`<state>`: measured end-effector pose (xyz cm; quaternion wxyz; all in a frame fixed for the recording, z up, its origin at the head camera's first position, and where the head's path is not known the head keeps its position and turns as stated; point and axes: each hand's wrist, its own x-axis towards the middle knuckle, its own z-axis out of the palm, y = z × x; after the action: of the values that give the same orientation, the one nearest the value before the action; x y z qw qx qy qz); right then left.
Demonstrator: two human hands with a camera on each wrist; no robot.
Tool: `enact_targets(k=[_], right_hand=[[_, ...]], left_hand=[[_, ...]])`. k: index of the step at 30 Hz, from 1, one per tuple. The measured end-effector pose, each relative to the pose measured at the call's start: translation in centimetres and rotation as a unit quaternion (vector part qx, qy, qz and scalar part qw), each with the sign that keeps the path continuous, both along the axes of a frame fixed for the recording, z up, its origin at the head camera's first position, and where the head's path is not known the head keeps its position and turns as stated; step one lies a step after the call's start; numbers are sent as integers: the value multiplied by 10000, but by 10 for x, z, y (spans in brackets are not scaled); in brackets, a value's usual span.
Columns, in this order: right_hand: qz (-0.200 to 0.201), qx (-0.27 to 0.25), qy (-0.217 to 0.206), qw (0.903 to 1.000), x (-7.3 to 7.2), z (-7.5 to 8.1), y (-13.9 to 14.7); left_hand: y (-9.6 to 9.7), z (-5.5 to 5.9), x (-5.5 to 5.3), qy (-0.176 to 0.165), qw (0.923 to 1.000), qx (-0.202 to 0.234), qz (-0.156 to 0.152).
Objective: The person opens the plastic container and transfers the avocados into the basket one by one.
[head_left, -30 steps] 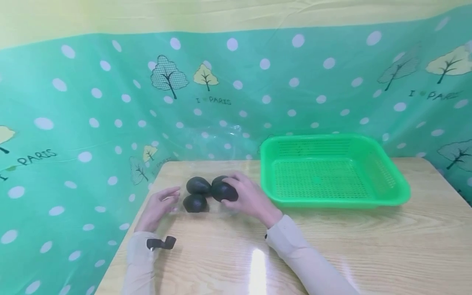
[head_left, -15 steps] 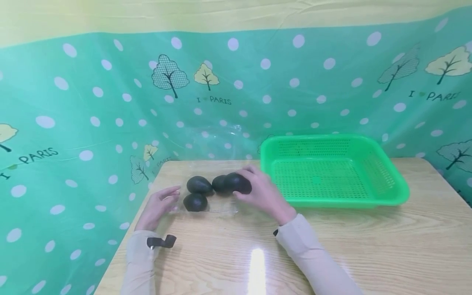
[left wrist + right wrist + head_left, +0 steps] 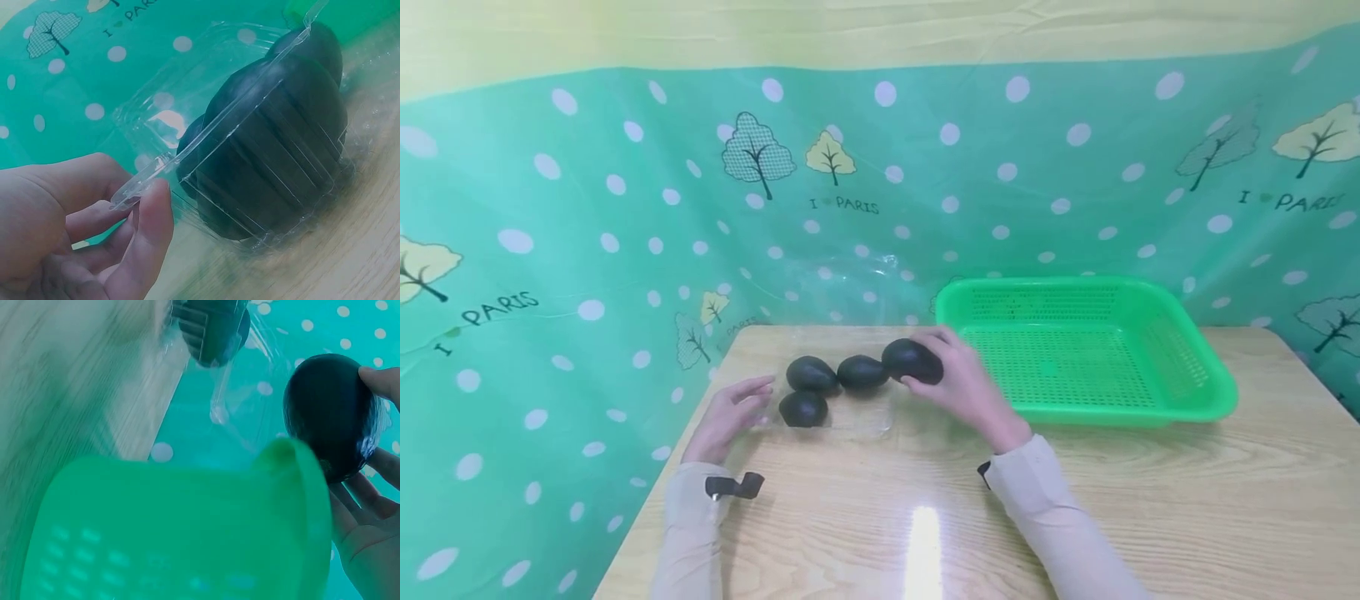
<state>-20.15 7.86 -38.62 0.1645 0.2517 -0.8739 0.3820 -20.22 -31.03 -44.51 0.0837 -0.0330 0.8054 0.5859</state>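
Transfer step, prob.: R hand (image 3: 961,379) grips smooth blackish oval fruit (image 3: 912,361), L hand (image 3: 730,417) pinches clear plastic box (image 3: 150,176); next move likely needs lift over green plastic basket (image 3: 1090,414) rim.

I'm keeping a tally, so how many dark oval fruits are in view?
4. The held fruit is in the right hand; the back-left fruit, back-right fruit and front-left fruit sit in the clear container. Any hidden behind these can't be ruled out.
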Motion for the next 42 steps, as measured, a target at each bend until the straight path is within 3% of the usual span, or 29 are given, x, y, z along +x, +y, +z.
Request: enact_targets(k=[7,14,25,42], right_hand=[[-207,-178,-18,9996,-2,-3,17],[-527,-140,-73,9985,-1,0,31],[-982,-267,-20,9948,5,4,46],[-1451,-245,-150,9890,5,-9,66]], left_hand=[[9,17,10,-132,9999,38,33],[-3,-6,4,-75,9999,-31,115],[0,-1,3,-214,9996,127,130],[-2,-9,-5,96,9998,166,8]])
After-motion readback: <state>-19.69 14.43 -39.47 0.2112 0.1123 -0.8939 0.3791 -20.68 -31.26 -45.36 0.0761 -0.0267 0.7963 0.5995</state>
